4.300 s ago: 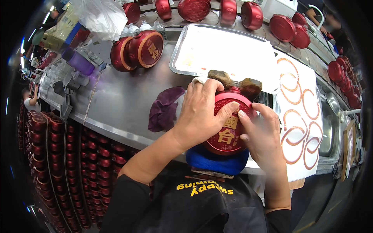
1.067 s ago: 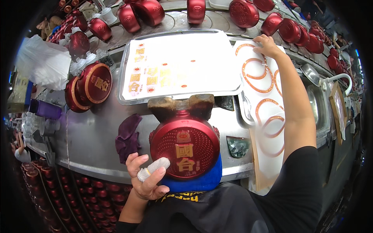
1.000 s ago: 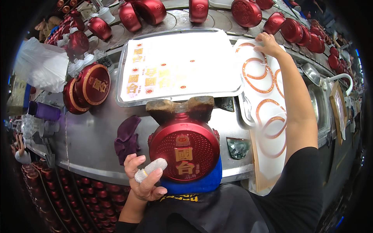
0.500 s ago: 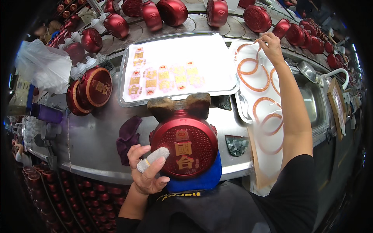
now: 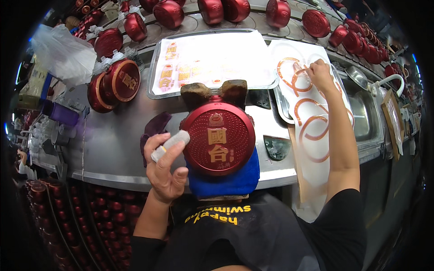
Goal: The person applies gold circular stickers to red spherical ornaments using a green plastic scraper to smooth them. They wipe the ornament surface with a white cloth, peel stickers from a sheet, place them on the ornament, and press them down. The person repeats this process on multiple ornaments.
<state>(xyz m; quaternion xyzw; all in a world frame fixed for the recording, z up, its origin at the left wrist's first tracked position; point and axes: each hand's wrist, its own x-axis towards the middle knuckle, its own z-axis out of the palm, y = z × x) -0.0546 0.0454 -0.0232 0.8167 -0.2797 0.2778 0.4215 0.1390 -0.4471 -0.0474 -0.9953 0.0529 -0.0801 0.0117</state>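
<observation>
My left hand [image 5: 165, 169] grips a small pale grey pad [image 5: 175, 143] with a yellowish strip, left of a red bottle [image 5: 219, 165]. The bottle lies with its round, dotted face up, bearing gold characters, on a blue cloth [image 5: 244, 178] with two dark blocks [image 5: 195, 94] at its far side. My right hand [image 5: 320, 74] pinches the edge of an orange ring decal [image 5: 304, 77]. Beneath it, a white sheet [image 5: 312, 180] carries several orange ring decals.
A tray [image 5: 151, 86] holds a white sheet with gold-and-pink decals. Two decorated red bottles [image 5: 124, 81] stand left, near a purple cloth [image 5: 156, 126]. A dark glassy piece [image 5: 276, 148] lies right. Red bottles [image 5: 168, 13] line a conveyor behind; a sink [image 5: 365, 119] is at far right.
My right hand has come down and nearer, lowering the lifted ring decal toward the sheet. The left hand still holds the grey pad. The whole view has shifted.
</observation>
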